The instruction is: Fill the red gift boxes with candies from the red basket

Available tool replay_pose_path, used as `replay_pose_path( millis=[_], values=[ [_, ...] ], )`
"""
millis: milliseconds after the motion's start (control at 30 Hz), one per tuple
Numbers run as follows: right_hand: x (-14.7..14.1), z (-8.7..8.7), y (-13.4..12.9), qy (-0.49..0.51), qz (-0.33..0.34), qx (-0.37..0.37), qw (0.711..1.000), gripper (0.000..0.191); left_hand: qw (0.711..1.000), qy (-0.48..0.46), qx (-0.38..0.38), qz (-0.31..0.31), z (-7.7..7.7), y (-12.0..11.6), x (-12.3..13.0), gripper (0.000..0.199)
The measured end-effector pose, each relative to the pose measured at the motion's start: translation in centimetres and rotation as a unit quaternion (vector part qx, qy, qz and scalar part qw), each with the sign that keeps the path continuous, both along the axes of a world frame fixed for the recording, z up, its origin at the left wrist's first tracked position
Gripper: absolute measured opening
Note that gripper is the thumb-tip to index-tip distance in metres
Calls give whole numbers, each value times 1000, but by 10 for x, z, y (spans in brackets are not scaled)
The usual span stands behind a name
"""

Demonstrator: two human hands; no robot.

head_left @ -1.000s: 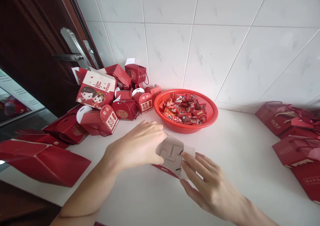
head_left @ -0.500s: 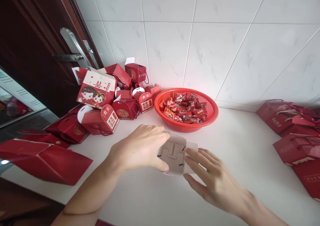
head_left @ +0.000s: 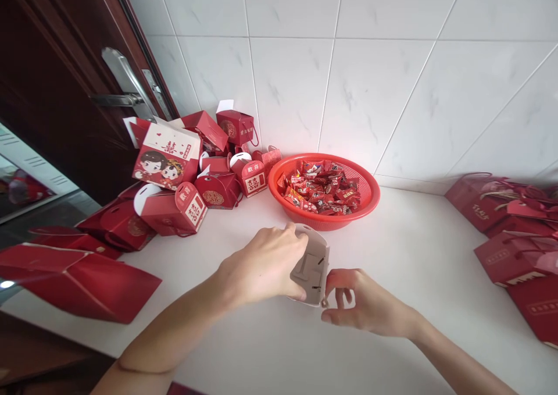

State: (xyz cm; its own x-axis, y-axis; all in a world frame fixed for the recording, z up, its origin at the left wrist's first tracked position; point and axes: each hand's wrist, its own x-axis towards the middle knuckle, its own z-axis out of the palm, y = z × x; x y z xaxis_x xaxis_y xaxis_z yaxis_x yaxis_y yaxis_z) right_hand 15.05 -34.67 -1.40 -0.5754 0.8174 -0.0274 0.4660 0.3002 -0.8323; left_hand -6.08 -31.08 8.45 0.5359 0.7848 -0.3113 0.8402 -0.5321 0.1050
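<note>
An open carton (head_left: pixel 313 261) with a pale inside stands on the white table, its cavity facing up and toward me. My left hand (head_left: pixel 268 264) grips its left side, thumb at the near edge and fingers at the far edge. Beside its right wall is my right hand (head_left: pixel 360 302), fingers curled, with a gap between thumb and fingers; a small piece by the thumb is too small to make out. Short dark cord ends show inside the carton. Just behind it, a red plastic basket (head_left: pixel 279 194) holds red wrapped candies (head_left: pixel 325 191).
Red gift boxes (head_left: pixel 174 209) crowd the left and back left of the table, with a larger red box (head_left: pixel 82 278) nearer. More red bags (head_left: pixel 518 255) lie at the right. Behind are a tiled wall (head_left: pixel 392 92) and a dark door (head_left: pixel 52 63).
My left hand has shifted right with the carton, which is now turned more. My right hand's spread fingers have curled and moved off the carton's inside to its right edge.
</note>
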Motion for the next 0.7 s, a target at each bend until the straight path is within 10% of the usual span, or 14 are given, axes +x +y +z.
replay_pose_path(
  millis=[333,700],
  values=[
    [5,0,13,54,50,-133,988,24,1000,19,17,-4,0,-2,4,53],
    [26,20,14,-35,-1,-23,999,13,1000,-23,11,13,-5,-2,1,51]
  ],
)
